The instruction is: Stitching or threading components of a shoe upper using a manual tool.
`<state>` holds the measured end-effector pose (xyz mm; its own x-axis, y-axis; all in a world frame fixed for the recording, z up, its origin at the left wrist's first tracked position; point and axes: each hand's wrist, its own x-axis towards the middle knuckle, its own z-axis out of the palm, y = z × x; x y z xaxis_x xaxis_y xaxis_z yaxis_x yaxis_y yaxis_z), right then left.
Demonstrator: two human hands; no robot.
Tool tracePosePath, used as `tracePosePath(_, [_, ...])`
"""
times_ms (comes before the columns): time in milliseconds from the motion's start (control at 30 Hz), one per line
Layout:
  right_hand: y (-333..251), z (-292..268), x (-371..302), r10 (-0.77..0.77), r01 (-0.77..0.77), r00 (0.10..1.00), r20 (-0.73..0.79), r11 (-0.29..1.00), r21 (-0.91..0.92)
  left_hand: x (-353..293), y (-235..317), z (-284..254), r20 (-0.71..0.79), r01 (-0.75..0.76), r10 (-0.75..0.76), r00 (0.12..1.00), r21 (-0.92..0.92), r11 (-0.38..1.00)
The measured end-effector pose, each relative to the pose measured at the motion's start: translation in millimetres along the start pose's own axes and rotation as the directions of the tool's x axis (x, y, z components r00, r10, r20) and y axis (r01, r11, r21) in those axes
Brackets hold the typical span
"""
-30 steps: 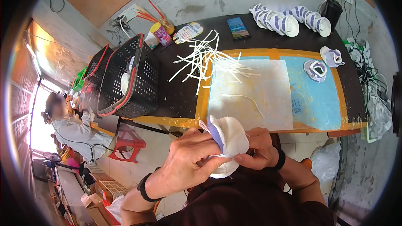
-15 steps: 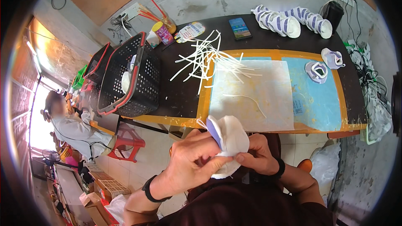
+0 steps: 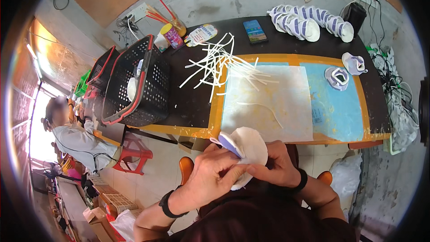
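My left hand [image 3: 207, 179] and my right hand [image 3: 277, 166] both grip a white cup-shaped face mask [image 3: 249, 149] with a lilac-blue inner edge, held close to my body just below the table's front edge. The left fingers pinch its left rim, while the right hand cups it from behind. A pile of white elastic strips [image 3: 219, 62] lies on the dark table [image 3: 188, 103], spilling onto a pale work mat [image 3: 277, 107]. One single strip [image 3: 262, 107] lies on that mat. Two folded masks [image 3: 345, 71] rest on the blue mat at the right.
A row of stacked white and lilac masks [image 3: 309, 20] lines the table's far edge beside a phone [image 3: 255, 31]. Black mesh baskets [image 3: 134, 83] stand at the left end. A seated person [image 3: 74, 134] works at the far left by a red stool [image 3: 132, 159].
My hands have shifted slightly lower and to the right with the mask, and the left fingers have moved along its rim. The things on the table stay put.
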<state>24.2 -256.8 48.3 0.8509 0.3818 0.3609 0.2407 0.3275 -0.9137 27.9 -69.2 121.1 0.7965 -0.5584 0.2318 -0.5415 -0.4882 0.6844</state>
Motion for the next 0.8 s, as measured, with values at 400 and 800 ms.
tracePosePath(400, [2, 3, 3, 0.308, -0.292, 0.947, -0.086, 0.943, 0.158, 2, -5, 6, -0.164, -0.069, 0.111, 0.98, 0.248, 0.966])
tracePosePath(800, [23, 9, 18, 0.189, -0.205, 0.979, -0.079, 0.934, -0.293, -1, -32, 4, -0.146, 0.403, -0.411, 0.9, -0.086, 0.911])
